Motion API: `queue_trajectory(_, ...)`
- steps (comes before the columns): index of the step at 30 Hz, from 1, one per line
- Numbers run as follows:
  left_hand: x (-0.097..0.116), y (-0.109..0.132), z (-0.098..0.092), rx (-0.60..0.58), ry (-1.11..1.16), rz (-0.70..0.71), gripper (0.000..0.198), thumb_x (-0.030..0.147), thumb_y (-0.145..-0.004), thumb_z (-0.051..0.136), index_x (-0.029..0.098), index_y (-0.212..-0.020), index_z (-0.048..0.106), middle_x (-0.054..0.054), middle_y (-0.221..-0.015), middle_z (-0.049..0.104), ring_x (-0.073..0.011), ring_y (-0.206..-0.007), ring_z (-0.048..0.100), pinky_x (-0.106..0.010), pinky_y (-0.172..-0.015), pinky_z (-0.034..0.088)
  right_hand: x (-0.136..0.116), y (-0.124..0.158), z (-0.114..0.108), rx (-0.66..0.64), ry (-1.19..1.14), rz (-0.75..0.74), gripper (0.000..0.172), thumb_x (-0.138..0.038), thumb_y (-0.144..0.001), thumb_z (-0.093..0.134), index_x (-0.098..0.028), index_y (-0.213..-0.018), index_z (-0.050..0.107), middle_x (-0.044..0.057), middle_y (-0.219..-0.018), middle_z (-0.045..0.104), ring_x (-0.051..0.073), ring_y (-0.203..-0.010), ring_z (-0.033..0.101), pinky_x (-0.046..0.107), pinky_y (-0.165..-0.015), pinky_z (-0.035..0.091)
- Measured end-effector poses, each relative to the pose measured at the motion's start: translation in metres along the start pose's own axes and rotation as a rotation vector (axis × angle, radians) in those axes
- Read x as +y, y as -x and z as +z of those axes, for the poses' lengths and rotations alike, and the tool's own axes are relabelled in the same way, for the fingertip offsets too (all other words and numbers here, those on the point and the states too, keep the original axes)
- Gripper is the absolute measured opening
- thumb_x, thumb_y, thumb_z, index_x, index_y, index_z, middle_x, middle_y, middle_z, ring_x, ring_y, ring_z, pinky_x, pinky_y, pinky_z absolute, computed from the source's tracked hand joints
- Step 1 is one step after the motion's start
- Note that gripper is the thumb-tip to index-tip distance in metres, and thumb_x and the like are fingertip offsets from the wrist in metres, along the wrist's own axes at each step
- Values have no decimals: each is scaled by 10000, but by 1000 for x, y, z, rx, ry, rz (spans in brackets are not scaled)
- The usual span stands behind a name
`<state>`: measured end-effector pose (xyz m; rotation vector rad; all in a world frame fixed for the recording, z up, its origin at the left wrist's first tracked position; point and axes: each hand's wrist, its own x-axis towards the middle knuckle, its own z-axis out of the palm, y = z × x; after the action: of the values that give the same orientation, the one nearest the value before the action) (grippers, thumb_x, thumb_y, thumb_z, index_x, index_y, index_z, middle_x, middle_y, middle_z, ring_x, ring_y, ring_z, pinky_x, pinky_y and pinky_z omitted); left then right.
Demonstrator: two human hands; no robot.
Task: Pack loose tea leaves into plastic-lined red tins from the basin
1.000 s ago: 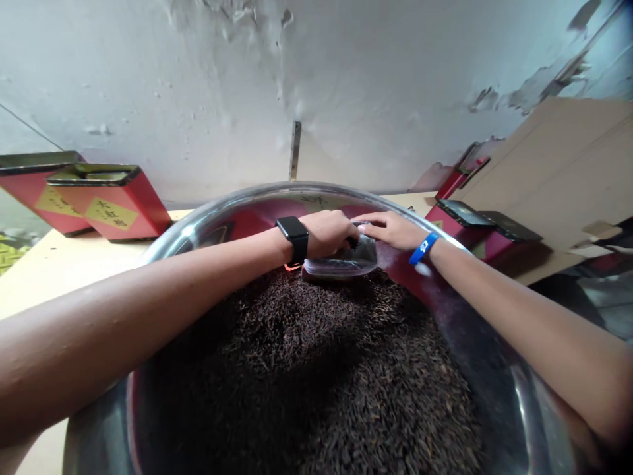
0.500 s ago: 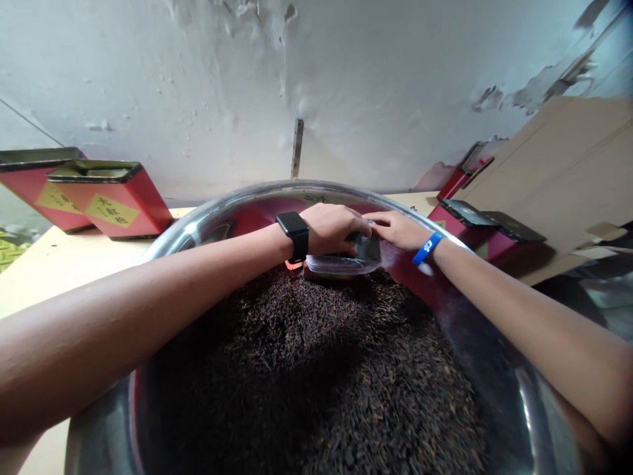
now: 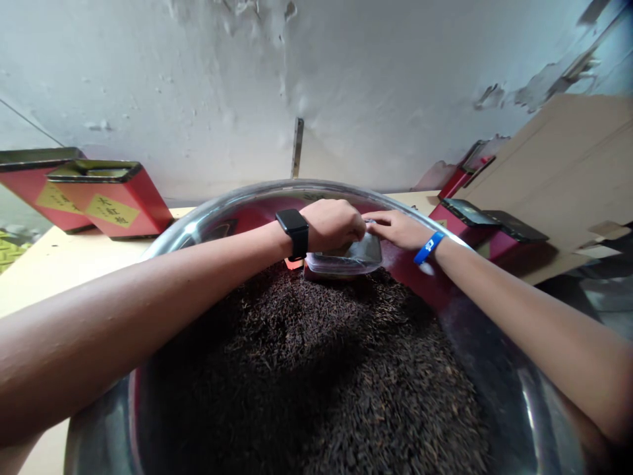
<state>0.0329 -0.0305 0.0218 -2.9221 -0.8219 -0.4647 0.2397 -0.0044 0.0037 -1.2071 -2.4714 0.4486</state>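
A wide steel basin (image 3: pixel 208 221) in front of me is heaped with dark loose tea leaves (image 3: pixel 316 369). At the far side of the heap lies a clear plastic bag (image 3: pixel 346 260) holding some leaves. My left hand (image 3: pixel 332 225), with a black watch on the wrist, is curled over the bag's top with its fingers closed on it. My right hand (image 3: pixel 395 227), with a blue wristband, reaches in from the right, fingers closed on the bag's upper edge beside the left hand.
Two red tins with yellow labels (image 3: pixel 106 201) lean at the left on the pale tabletop (image 3: pixel 44 264). More red tins with dark lids (image 3: pixel 475 221) sit at the right, beside a large cardboard sheet (image 3: pixel 564 165). A peeling white wall (image 3: pixel 297 86) stands behind.
My left hand has shifted a little right and closed further over the bag's top; the bag sits slightly more upright. My right hand has stayed at the bag's edge.
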Motion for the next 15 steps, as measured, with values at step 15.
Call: queue_trajectory(15, -4, -1, 0, 49, -2, 61, 222, 307, -835, 472, 176, -855, 650, -40, -908, 634, -146, -893, 556, -261, -750, 399, 2, 1, -2, -5, 5, -34, 372, -449, -821, 425, -252, -1075, 611, 28, -1070, 622, 220, -1024, 537, 378, -915, 390)
